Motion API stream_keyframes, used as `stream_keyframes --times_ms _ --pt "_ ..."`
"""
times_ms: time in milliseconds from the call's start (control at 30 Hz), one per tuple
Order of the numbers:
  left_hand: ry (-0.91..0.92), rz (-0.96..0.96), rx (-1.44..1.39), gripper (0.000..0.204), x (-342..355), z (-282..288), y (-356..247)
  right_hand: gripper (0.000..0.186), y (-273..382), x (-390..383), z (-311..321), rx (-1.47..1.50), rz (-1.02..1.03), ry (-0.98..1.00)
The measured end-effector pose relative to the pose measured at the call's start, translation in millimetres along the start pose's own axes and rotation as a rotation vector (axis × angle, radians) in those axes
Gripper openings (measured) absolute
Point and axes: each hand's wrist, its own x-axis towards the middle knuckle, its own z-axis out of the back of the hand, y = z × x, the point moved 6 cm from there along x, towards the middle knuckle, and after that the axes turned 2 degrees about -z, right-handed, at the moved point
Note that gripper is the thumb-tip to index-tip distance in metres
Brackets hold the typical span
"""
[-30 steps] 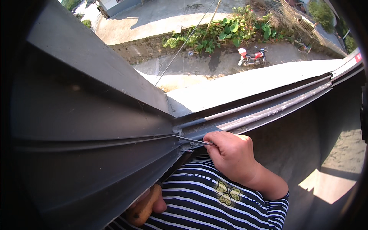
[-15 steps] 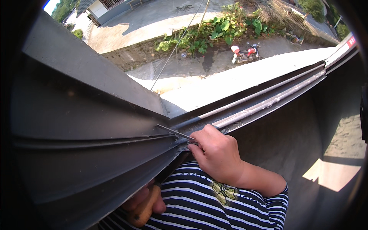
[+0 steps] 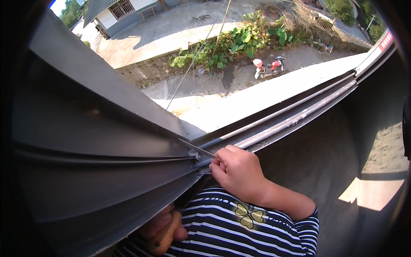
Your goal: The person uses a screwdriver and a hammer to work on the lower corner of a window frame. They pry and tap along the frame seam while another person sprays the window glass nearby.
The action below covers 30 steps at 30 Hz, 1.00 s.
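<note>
My right hand (image 3: 239,173) is closed in a pinch on a thin flat metal strip (image 3: 200,150). From the fingers the strip reaches left into the corner of a dark metal window frame (image 3: 107,141). Beside it, crumbly grey residue (image 3: 196,156) sticks to the corner. The hand is just above the sill track (image 3: 274,128), whose rails run off to the right. Low in the view, my left hand (image 3: 158,222) is wrapped round a worn brown wooden handle (image 3: 167,235), close to my striped shirt. The frame hides part of that hand, and whatever the handle belongs to is out of sight.
Beyond the frame lies a sunlit white ledge (image 3: 274,92), with a drop to a lane where a red motorcycle (image 3: 269,67) is parked. A grey wall (image 3: 102,81) rises at the left. Sunlight patches (image 3: 372,192) fall on the indoor surface at right.
My view has shifted slightly, showing more of the outside. The right hand has drawn a little away from the corner residue with the metal strip. The left hand keeps its hold.
</note>
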Motion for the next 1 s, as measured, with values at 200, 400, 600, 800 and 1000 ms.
stream_keyframes --times_ms 200,400,600,800,1000 --pt "-0.053 -0.013 0.063 0.044 -30 10 5 0.02 10 27 68 0.078 0.182 -0.41" --pt "0.151 0.085 0.097 0.05 -86 43 11 0.042 12 22 69 0.182 0.213 -0.477" --pt "0.292 0.006 0.14 0.046 -46 21 9 0.027 -5 4 41 0.266 0.106 -0.297" --pt "-0.088 -0.213 0.092 0.026 3 -11 6 0.019 -11 -5 20 0.228 0.044 0.016" --pt "-0.041 -0.299 0.007 0.025 23 -13 2 0.016 -17 -9 16 0.195 0.052 -0.027"
